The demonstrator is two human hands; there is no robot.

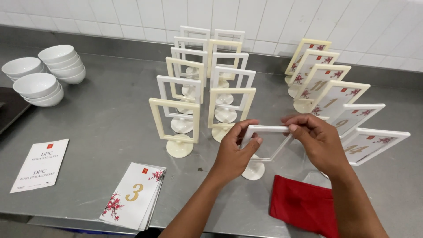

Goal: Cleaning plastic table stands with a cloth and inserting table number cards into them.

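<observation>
Together, left hand [232, 152], right hand [318, 140], one white frame [267, 142]

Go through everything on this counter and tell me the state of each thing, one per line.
Held frame: empty, upright, gripped by left hand and right hand
Empty frames: upright, two rows
Filled frames: carded, one row
Bowls: stacked
Number cards: piled
Red cloth: lying flat

A restaurant's back kitchen. White wall tiles [273, 22] rise behind a steel counter [110, 119]. Stacked white bowls [44, 75] sit at its left end.
</observation>
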